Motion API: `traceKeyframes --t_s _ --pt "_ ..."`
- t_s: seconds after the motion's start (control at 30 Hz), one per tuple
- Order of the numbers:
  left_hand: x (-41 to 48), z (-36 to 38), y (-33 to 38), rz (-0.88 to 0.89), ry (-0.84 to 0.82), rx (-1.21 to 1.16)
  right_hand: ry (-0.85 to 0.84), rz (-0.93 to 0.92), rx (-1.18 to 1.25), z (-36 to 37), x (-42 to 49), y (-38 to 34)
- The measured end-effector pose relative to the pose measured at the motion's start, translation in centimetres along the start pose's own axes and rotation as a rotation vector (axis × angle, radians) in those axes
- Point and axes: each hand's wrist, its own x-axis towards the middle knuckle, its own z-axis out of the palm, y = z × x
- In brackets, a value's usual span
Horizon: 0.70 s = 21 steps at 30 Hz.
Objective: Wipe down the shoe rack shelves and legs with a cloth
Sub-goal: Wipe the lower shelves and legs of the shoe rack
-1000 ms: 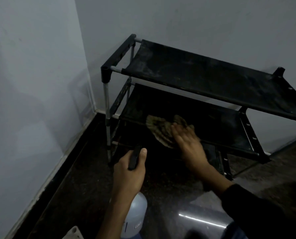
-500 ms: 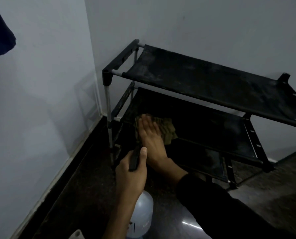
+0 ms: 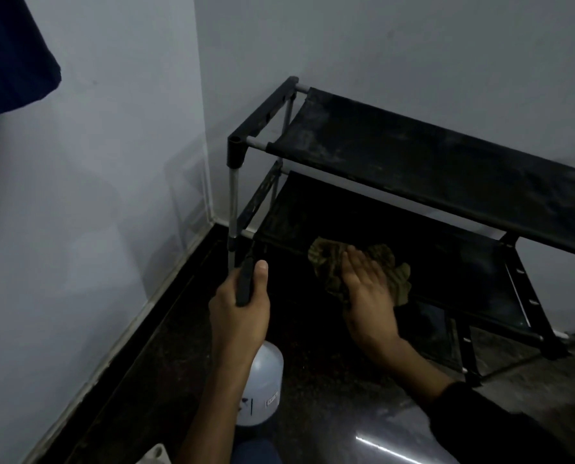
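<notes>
A black shoe rack [image 3: 413, 162] with dusty fabric shelves stands in the room's corner. Its front left metal leg [image 3: 233, 202] is silver. A crumpled olive cloth [image 3: 326, 259] lies on the middle shelf [image 3: 463, 262], near its front edge. My right hand [image 3: 366, 296] presses flat on the cloth with fingers spread over it. My left hand [image 3: 239, 313] is closed around the black trigger head of a white spray bottle [image 3: 266, 386], which hangs below the hand, just in front of the rack's left leg.
White walls [image 3: 112, 195] meet at the corner behind the rack, with a pale skirting along the dark polished floor [image 3: 312, 380]. A dark blue fabric [image 3: 8, 55] hangs at the upper left. A lower shelf shows beneath the middle one.
My right hand has slid the cloth to the right along the middle shelf, away from the left end. My left hand keeps hold of the spray bottle.
</notes>
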Motion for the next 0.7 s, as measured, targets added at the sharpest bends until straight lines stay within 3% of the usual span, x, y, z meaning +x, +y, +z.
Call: traceKeyframes --t_s 0.23,0.37,0.5,0.57,0.6,0.67,0.7 --pt "-0.3 -0.6 -1.1 -0.016 0.018 -0.01 -0.037 -0.176 0.147 1.4 6.8 -9.7" --pt "-0.1 -1.0 -1.7 -0.029 0.022 0.011 -0.091 -0.24 0.141 -0.3 6.2 -5.4" --pt "0.3 -1.4 -1.9 -0.036 0.021 0.002 -0.101 -0.158 0.234 -2.5 4.9 -2.1" --pt "0.6 -1.4 -2.0 -0.044 0.025 -0.018 -0.02 0.025 0.368 -3.1 6.9 -2.9" --pt "0.7 -1.4 -2.0 -0.046 0.028 -0.03 -0.005 0.261 0.5 -2.8 8.8 -3.2" --pt "0.8 -1.5 -1.9 -0.046 0.037 -0.053 -0.077 0.779 1.07 -2.7 12.9 -3.9" --pt "0.8 -1.6 -1.9 -0.044 0.042 -0.064 -0.102 0.911 1.385 -2.5 14.8 -4.2"
